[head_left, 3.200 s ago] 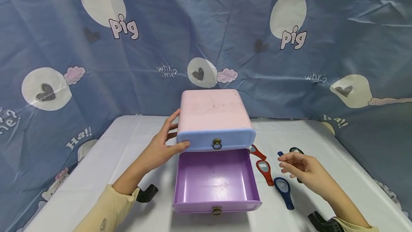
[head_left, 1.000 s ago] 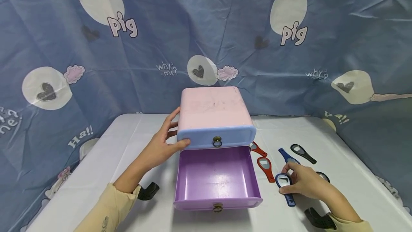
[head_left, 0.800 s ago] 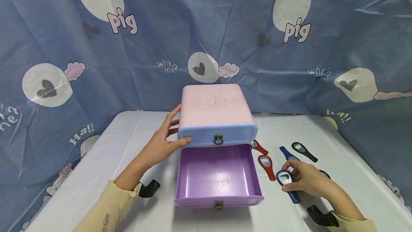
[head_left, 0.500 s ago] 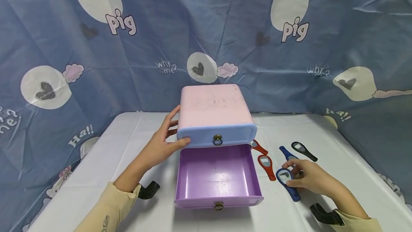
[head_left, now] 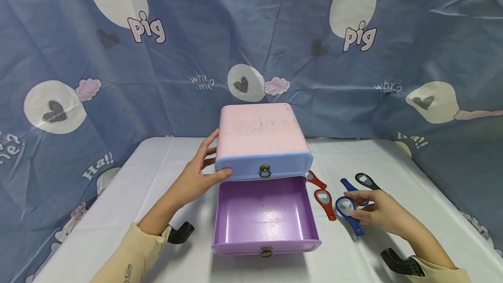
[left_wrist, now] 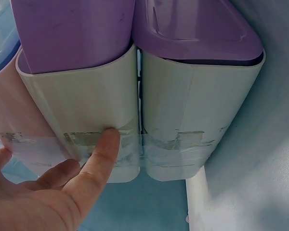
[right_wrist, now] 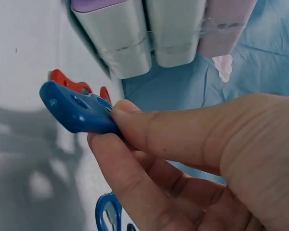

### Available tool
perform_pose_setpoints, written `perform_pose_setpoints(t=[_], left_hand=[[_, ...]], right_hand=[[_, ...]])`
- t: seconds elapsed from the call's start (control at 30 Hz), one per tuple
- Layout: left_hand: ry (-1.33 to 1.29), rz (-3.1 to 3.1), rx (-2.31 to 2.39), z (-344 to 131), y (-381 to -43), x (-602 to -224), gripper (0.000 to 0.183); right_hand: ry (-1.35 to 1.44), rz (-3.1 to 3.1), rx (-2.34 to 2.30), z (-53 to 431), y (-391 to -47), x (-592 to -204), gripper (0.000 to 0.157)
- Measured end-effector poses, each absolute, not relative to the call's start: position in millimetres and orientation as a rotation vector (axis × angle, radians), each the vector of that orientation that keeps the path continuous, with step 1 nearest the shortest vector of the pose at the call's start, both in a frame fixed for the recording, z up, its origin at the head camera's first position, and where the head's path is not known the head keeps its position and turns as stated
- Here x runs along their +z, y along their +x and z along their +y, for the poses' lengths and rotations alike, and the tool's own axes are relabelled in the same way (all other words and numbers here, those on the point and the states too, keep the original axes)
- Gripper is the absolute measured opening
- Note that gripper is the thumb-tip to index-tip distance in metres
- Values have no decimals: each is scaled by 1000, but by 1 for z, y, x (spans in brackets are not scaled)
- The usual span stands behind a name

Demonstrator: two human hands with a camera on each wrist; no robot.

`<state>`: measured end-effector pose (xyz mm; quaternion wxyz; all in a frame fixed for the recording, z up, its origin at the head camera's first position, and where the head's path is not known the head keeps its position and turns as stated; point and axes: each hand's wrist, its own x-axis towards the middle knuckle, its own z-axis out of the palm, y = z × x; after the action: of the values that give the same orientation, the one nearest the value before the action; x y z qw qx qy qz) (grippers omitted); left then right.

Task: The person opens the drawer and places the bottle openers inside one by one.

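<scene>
My right hand (head_left: 383, 211) pinches a blue magnifying glass (head_left: 356, 226) between thumb and fingers, close to where lens and handle meet. The right wrist view shows its blue handle end (right_wrist: 67, 107) pointing outward past the thumb, with a shadow cast on the white cloth. My left hand (head_left: 196, 180) rests against the left side of a small drawer cabinet (head_left: 259, 128), thumb on the front of its blue upper drawer (head_left: 243, 167). The purple lower drawer (head_left: 267, 217) is pulled out, and nothing lies in it. In the left wrist view, fingertips touch the cabinet's pale side (left_wrist: 91, 103).
Another blue magnifying glass (head_left: 347, 183) lies just behind the right hand, and a black one (head_left: 365, 180) beyond it. Two red magnifying glasses (head_left: 325, 206) lie beside the cabinet, one partly hidden by it. A patterned blue cloth (head_left: 188, 56) hangs behind the white table (head_left: 165, 156).
The right hand came down to the front blue magnifying glass, took hold of it, and has raised it slightly off its place, away from me. The left hand has stayed on the cabinet.
</scene>
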<state>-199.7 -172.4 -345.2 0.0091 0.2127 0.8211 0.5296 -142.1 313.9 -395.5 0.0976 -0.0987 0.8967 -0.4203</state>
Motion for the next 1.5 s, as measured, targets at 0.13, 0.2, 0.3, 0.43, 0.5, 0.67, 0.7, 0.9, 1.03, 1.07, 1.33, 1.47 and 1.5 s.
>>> perform_pose_setpoints(t=[0.13, 0.2, 0.3, 0.43, 0.5, 0.67, 0.7, 0.9, 1.03, 1.07, 1.33, 1.47, 1.5], left_hand=[[671, 2568, 1653, -172, -201, -345, 97], [679, 2568, 1653, -172, -202, -344, 97], [685, 2566, 1655, -170, -203, -345, 97], [686, 2562, 1653, -170, -203, -347, 97], [681, 2566, 1652, -170, -203, -348, 97], [670, 2581, 1643, -172, -202, -348, 96], [671, 2582, 1640, -172, -202, -348, 96], [671, 2586, 1638, -172, -202, -348, 96], [668, 2583, 1643, -173, -201, -348, 96], [668, 2583, 1644, -173, -201, -347, 96], [672, 2583, 1650, -173, -202, -348, 96], [674, 2578, 1654, -173, -202, -348, 97], [673, 2577, 1654, -173, -202, -348, 96]], right_hand=[[-269, 2681, -1245, 310, -140, -391, 60], [-257, 2691, -1254, 309, -138, -389, 61], [-250, 2706, -1267, 306, -134, -385, 62], [-257, 2732, -1269, 302, -129, -379, 60], [-273, 2734, -1293, 299, -127, -375, 57], [-305, 2748, -1327, 291, -123, -366, 55], [-310, 2757, -1319, 290, -122, -363, 56], [-350, 2839, -1239, 286, -119, -346, 58], [-412, 2900, -1200, 281, -117, -334, 56], [-433, 2908, -1197, 279, -117, -332, 55], [-555, 2910, -1211, 260, -117, -313, 54], [-602, 2915, -1200, 250, -117, -307, 53], [-611, 2915, -1198, 248, -117, -306, 53]])
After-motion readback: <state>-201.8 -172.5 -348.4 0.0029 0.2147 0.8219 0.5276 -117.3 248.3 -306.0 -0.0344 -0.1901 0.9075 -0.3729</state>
